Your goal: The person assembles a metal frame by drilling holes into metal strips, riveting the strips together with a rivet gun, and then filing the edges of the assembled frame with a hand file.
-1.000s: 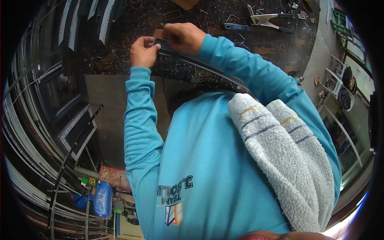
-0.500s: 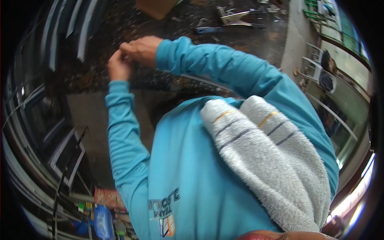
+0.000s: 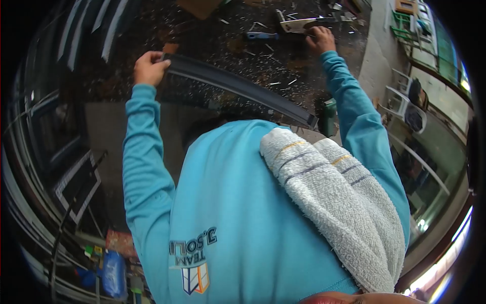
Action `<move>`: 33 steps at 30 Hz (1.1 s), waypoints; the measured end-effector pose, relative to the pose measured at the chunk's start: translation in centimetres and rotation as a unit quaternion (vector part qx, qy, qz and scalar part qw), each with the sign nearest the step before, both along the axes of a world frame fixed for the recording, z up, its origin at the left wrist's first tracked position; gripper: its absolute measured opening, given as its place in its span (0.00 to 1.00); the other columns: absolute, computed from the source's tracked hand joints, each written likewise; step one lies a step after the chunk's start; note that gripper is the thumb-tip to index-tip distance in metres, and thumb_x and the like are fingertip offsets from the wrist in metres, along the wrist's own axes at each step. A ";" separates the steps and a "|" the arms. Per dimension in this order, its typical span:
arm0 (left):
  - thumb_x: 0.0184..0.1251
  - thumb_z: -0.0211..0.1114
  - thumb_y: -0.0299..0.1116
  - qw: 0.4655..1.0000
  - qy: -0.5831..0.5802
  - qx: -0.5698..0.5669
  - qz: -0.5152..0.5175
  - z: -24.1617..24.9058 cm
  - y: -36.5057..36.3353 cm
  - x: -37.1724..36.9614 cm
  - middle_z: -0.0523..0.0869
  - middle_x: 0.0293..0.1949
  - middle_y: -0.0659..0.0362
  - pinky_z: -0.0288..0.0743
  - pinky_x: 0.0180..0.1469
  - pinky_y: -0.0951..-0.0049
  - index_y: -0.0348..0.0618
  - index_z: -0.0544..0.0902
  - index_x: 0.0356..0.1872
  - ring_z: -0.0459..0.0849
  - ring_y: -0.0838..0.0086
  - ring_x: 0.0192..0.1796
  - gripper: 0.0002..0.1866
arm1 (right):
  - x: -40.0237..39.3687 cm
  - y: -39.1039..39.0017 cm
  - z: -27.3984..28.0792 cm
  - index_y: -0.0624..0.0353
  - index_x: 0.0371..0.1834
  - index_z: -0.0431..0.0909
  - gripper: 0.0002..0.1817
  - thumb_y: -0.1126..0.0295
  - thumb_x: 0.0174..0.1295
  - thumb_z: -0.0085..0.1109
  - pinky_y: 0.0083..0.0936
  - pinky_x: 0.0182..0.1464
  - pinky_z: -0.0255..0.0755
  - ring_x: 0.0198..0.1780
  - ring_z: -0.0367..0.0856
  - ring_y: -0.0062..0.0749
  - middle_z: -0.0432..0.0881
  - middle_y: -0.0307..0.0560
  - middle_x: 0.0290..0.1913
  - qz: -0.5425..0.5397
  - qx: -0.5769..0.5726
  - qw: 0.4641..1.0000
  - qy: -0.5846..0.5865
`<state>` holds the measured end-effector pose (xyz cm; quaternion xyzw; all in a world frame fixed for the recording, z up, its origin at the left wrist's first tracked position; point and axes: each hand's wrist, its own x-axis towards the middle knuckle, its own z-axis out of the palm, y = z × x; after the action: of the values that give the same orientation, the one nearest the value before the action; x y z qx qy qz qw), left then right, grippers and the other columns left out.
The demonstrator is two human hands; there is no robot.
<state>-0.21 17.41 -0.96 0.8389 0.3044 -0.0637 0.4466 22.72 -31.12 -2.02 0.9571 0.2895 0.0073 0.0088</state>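
Observation:
My left hand (image 3: 151,68) is closed on the near-left end of a long dark grey metal profile (image 3: 238,88), its thumb and fingers pinching the tip. From there the profile runs diagonally across to the right, in front of my chest. My right hand (image 3: 320,40) reaches to the far side of the bench, fingers curled at the metal part of a blue-handled tool (image 3: 262,36). Its fingertips partly hide that tool. Just beyond lies a wide, light metal piece (image 3: 298,24).
Shavings and offcuts litter the dark bench (image 3: 228,50). Pale metal strips (image 3: 112,33) lie at the upper left. A green object (image 3: 329,117) stands by the profile's right end. White chairs (image 3: 400,99) are at the right.
My hands were together at the left; now my right hand has moved far right to the tools. My left hand stays at the profile's end, and the profile shows fully.

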 end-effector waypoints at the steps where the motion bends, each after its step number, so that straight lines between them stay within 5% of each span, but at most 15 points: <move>1: 0.47 0.74 0.29 1.000 0.005 -0.005 0.009 -0.1 0.0 0.0 0.88 0.33 0.58 0.78 0.46 0.72 0.38 0.85 0.39 0.85 0.74 0.37 0.15 | 0.5 0.0 0.8 0.53 0.44 0.77 0.16 0.59 0.56 0.62 0.40 0.55 0.70 0.53 0.75 0.47 0.78 0.48 0.47 0.022 0.020 0.998 0.048; 2: 0.48 0.74 0.28 1.000 0.008 -0.012 0.016 -0.1 -0.1 0.1 0.88 0.33 0.57 0.78 0.46 0.72 0.38 0.85 0.39 0.86 0.73 0.38 0.15 | 0.7 0.1 1.6 0.56 0.42 0.76 0.15 0.60 0.57 0.62 0.40 0.48 0.73 0.46 0.78 0.50 0.78 0.49 0.44 0.026 0.112 0.986 0.119; 4: 0.51 0.72 0.29 0.999 0.016 -0.019 0.024 0.4 -0.5 0.1 0.88 0.35 0.57 0.78 0.47 0.71 0.38 0.84 0.40 0.86 0.73 0.39 0.14 | -0.2 0.6 5.6 0.58 0.43 0.75 0.15 0.61 0.58 0.63 0.34 0.43 0.74 0.40 0.80 0.44 0.78 0.49 0.41 0.036 0.116 0.989 0.088; 6: 0.52 0.72 0.30 0.999 0.011 -0.030 0.030 -0.5 -0.3 0.0 0.88 0.36 0.57 0.78 0.47 0.71 0.38 0.84 0.40 0.86 0.73 0.39 0.14 | -1.4 -0.5 8.3 0.60 0.41 0.74 0.14 0.62 0.60 0.62 0.30 0.42 0.74 0.40 0.82 0.34 0.79 0.45 0.41 -0.020 0.225 0.950 0.217; 8: 0.53 0.72 0.29 0.999 0.006 -0.024 0.031 -0.2 -0.6 -0.1 0.87 0.36 0.59 0.77 0.46 0.73 0.38 0.84 0.41 0.84 0.75 0.39 0.13 | -5.2 1.8 12.6 0.62 0.45 0.75 0.14 0.64 0.62 0.60 0.22 0.39 0.73 0.40 0.80 0.26 0.80 0.42 0.43 -0.008 0.399 0.832 0.386; 11: 0.53 0.72 0.29 0.999 0.014 -0.014 0.029 -0.2 -0.7 -0.1 0.87 0.36 0.60 0.76 0.47 0.73 0.39 0.84 0.41 0.83 0.76 0.39 0.13 | -10.9 9.9 15.2 0.62 0.53 0.76 0.17 0.66 0.63 0.57 0.14 0.30 0.71 0.33 0.78 0.20 0.82 0.42 0.46 0.070 0.543 0.730 0.410; 14: 0.53 0.72 0.30 0.999 0.031 0.000 0.024 -0.1 -0.5 0.1 0.87 0.37 0.59 0.76 0.48 0.72 0.39 0.85 0.41 0.84 0.74 0.40 0.14 | -12.6 14.7 15.2 0.60 0.55 0.76 0.19 0.62 0.65 0.57 0.14 0.22 0.68 0.25 0.76 0.16 0.84 0.42 0.43 0.063 0.451 0.644 0.615; 16: 0.53 0.73 0.30 0.999 0.036 0.000 0.021 -0.1 -0.4 0.3 0.88 0.38 0.58 0.76 0.48 0.72 0.39 0.85 0.42 0.84 0.74 0.41 0.14 | -13.4 18.6 13.3 0.59 0.58 0.71 0.22 0.58 0.66 0.55 0.12 0.16 0.62 0.17 0.69 0.12 0.85 0.45 0.41 0.021 0.399 0.653 0.644; 19: 0.52 0.73 0.31 1.000 0.024 0.008 0.016 -0.8 -0.2 0.4 0.88 0.38 0.58 0.76 0.48 0.72 0.39 0.85 0.42 0.84 0.74 0.41 0.15 | -13.7 22.3 11.9 0.58 0.44 0.71 0.15 0.57 0.67 0.52 0.13 0.14 0.61 0.15 0.68 0.14 0.84 0.46 0.31 -0.015 0.366 0.667 0.649; 22: 0.52 0.73 0.32 1.000 0.009 0.027 0.010 -1.2 -0.3 0.3 0.88 0.37 0.58 0.77 0.48 0.71 0.40 0.85 0.41 0.85 0.73 0.40 0.15 | -13.0 23.5 11.4 0.57 0.40 0.70 0.15 0.56 0.66 0.52 0.15 0.13 0.60 0.13 0.66 0.15 0.84 0.48 0.31 -0.024 0.346 0.594 0.726; 26: 0.52 0.73 0.34 0.999 -0.019 0.037 0.020 -1.0 -0.7 0.0 0.88 0.36 0.58 0.77 0.47 0.71 0.42 0.86 0.40 0.85 0.72 0.40 0.15 | -12.0 24.2 10.9 0.57 0.40 0.70 0.15 0.56 0.64 0.54 0.18 0.13 0.60 0.13 0.67 0.18 0.85 0.53 0.32 -0.033 0.308 0.592 0.744; 29: 0.52 0.72 0.34 0.999 -0.036 0.011 0.029 -0.9 -0.9 -0.3 0.88 0.36 0.58 0.78 0.47 0.70 0.42 0.85 0.40 0.85 0.71 0.40 0.14 | -11.9 24.7 10.6 0.59 0.44 0.70 0.18 0.55 0.64 0.56 0.23 0.18 0.67 0.18 0.74 0.25 0.84 0.53 0.34 -0.019 0.242 0.713 0.658; 33: 0.52 0.72 0.34 0.998 -0.049 0.003 0.034 -0.5 -1.2 -0.6 0.88 0.37 0.57 0.78 0.48 0.70 0.42 0.85 0.41 0.86 0.70 0.41 0.14 | -11.2 24.4 7.6 0.62 0.54 0.70 0.24 0.56 0.65 0.60 0.26 0.35 0.68 0.33 0.70 0.21 0.75 0.43 0.31 0.119 0.188 0.862 0.455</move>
<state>-0.85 16.18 -1.46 0.8318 0.3105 -0.0061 0.4601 11.51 -6.71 5.60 0.7959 0.3664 -0.3732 -0.3049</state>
